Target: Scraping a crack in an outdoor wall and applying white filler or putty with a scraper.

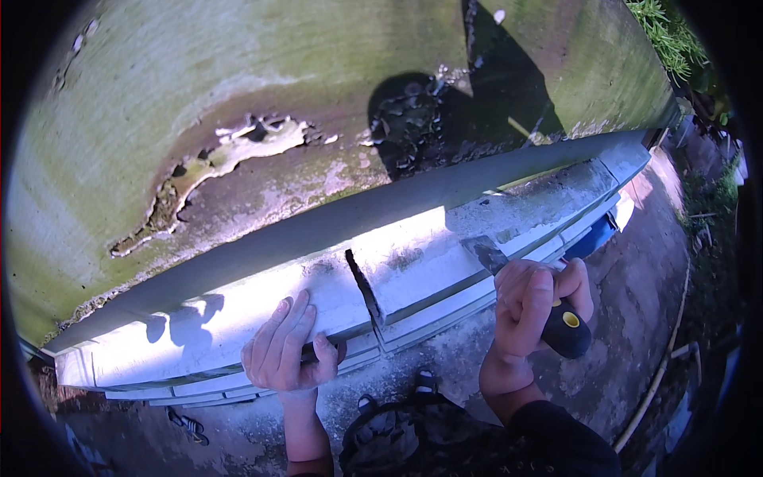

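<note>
My right hand (534,306) is closed around the black handle (569,335) of a scraper, whose butt end has a yellow ring. Its flat grey blade (485,254) lies against the top of the long white ledge (397,274), right of a dark crack (364,288) that cuts across it. Left of that crack, my left hand (286,346) rests on the ledge's front edge. Its fingers are stretched out over the top and the thumb is apart, holding nothing. Grey stains and worn patches mark the ledge near the blade.
Behind the ledge rises a greenish wall (318,48) with a ragged strip of peeling paint (246,147) and a dark shadow. Sandals (187,425) lie on the concrete floor (612,318) at lower left. A blue object (592,237) sits under the ledge's right end; plants (669,36) grow beyond.
</note>
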Motion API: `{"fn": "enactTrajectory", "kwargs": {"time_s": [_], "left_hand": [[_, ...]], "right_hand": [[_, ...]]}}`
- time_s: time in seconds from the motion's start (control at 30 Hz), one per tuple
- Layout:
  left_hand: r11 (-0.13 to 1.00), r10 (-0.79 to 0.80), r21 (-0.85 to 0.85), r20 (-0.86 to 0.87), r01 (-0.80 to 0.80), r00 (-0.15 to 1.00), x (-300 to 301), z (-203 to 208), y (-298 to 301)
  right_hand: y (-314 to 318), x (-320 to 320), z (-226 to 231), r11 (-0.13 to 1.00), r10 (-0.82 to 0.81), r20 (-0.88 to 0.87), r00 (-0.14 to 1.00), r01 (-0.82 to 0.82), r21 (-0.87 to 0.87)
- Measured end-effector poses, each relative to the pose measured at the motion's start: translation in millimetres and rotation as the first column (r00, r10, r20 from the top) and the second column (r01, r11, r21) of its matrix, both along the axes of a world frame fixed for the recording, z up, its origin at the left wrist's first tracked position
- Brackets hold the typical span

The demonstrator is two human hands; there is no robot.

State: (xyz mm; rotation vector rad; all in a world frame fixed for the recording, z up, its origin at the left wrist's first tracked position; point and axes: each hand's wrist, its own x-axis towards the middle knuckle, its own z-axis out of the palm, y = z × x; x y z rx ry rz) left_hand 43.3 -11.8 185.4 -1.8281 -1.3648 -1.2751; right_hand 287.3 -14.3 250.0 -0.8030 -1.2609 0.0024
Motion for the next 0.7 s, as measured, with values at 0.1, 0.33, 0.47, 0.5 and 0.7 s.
{"fn": "enactTrajectory", "kwargs": {"time_s": [0.1,0.33,0.47,0.5,0.7], "left_hand": [[1.0,0.011,0.01,-0.002,-0.011,1.0,-7.3,-0.4,3.1],[1.0,-0.012,-0.001,0.006,0.012,1.0,-4.2,-1.5,0.3],[1.0,-0.021,-0.021,-0.006,0.021,1.0,-4.7,4.2,2.7],[0.999,-0.043,-0.031,-0.006,0.043,0.999,-1.5,4.7,-2.0],[1.0,-0.008,-0.016,-0.032,0.008,0.999,-8.4,0.3,0.2]], "right_hand": [[-11.4,-7.3,-2.2,0.997,0.067,-0.016,0.998,-0.066,0.049],[-11.9,-2.0,-2.7,0.998,0.03,0.054,0.998,-0.033,0.059],[2.8,-1.8,-4.9,0.99,0.115,-0.032,0.993,-0.112,0.081],[1.3,1.2,0.1,0.998,0.069,-0.04,0.997,-0.069,0.01],[-20.0,-3.8,-12.5,0.973,0.225,-0.195,0.955,-0.229,0.001]]}}
